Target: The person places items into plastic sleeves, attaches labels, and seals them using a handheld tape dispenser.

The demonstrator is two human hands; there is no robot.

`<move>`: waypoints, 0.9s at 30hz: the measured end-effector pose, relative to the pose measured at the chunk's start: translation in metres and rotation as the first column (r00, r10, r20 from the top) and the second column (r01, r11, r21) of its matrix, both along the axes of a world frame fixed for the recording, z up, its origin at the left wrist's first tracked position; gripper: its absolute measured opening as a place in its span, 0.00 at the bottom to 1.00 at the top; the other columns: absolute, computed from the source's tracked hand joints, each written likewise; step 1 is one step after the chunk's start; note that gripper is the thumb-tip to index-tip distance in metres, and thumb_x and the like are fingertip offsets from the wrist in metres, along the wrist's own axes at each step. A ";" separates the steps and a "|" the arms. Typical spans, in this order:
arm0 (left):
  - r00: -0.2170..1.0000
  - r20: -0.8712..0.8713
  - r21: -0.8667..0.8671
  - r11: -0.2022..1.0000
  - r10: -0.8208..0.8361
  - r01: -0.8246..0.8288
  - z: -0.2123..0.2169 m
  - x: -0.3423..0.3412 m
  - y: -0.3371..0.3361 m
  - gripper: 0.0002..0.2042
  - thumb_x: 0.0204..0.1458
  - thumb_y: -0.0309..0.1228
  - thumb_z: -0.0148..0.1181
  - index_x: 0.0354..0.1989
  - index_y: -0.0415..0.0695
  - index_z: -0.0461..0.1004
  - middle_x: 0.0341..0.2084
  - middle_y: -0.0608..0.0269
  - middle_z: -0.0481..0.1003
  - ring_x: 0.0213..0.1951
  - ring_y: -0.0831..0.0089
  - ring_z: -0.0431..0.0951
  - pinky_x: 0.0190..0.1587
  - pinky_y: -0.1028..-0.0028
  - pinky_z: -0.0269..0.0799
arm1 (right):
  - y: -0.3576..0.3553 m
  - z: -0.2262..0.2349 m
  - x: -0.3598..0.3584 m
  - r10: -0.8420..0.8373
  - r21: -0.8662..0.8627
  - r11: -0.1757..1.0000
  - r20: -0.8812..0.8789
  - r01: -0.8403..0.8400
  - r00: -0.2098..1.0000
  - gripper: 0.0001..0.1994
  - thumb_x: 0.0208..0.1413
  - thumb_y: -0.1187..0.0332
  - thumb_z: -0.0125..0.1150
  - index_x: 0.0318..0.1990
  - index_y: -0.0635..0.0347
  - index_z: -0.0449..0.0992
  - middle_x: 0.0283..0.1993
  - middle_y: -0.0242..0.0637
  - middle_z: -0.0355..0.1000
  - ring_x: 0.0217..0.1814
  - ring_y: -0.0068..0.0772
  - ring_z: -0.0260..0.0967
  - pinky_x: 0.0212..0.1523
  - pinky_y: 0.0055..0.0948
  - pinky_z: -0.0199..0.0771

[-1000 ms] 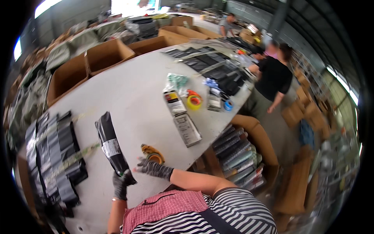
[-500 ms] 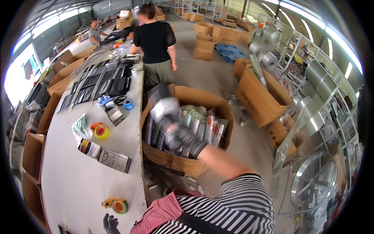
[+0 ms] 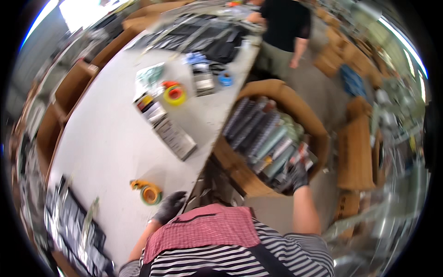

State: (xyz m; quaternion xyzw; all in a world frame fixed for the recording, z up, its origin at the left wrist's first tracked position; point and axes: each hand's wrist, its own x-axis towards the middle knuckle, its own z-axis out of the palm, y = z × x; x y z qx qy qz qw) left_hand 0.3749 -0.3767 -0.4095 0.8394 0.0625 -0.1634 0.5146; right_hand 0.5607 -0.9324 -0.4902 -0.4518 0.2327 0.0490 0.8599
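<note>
My right hand [image 3: 297,176], in a dark glove, reaches down into the near end of a big cardboard box [image 3: 240,173] beside the table. The box holds several flat dark and grey packages [image 3: 258,134] standing on edge. My fingers touch the nearest packages; motion blur hides whether they grip one. My left hand [image 3: 170,207], also gloved, rests on the near edge of the white table [image 3: 106,138] with nothing in it, just right of an orange tape dispenser [image 3: 146,193].
On the table lie a flat grey box [image 3: 175,137], a yellow tape roll [image 3: 175,94], small packets and dark bags [image 3: 207,39] at the far end. Dark packages [image 3: 74,226] are stacked at my left. A person in black [image 3: 284,27] stands beyond. Cardboard boxes [image 3: 355,152] crowd the floor.
My right hand carried a dark package from the table over to the box and has now dropped down into it. My left hand settled on the table edge beside the tape dispenser.
</note>
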 end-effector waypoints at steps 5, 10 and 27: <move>0.973 0.198 0.287 0.956 -0.120 0.060 -0.036 0.011 0.002 0.14 0.53 0.27 0.58 0.49 0.43 0.76 0.42 0.49 0.76 0.41 0.50 0.77 0.47 0.61 0.74 | 0.165 -0.050 -0.041 0.431 -0.044 0.852 -0.507 -0.522 0.746 0.06 0.59 0.65 0.57 0.38 0.56 0.72 0.31 0.35 0.73 0.25 0.30 0.71 0.24 0.30 0.72; 0.965 0.254 0.464 0.884 -0.069 -0.059 -0.059 0.021 0.024 0.14 0.49 0.27 0.56 0.45 0.45 0.77 0.36 0.51 0.75 0.42 0.50 0.75 0.45 0.57 0.74 | 0.201 -0.057 -0.043 0.728 -0.171 0.486 -0.464 -0.857 0.505 0.15 0.58 0.63 0.60 0.50 0.57 0.72 0.34 0.33 0.75 0.27 0.30 0.73 0.26 0.31 0.74; 0.898 0.415 0.674 0.613 0.146 -0.411 -0.088 0.117 0.046 0.27 0.48 0.30 0.55 0.61 0.44 0.64 0.61 0.49 0.63 0.65 0.50 0.59 0.69 0.51 0.48 | 0.212 -0.130 -0.022 0.782 -0.570 -0.064 -0.539 -0.819 0.314 0.14 0.55 0.59 0.57 0.35 0.61 0.80 0.28 0.45 0.77 0.28 0.37 0.76 0.33 0.35 0.74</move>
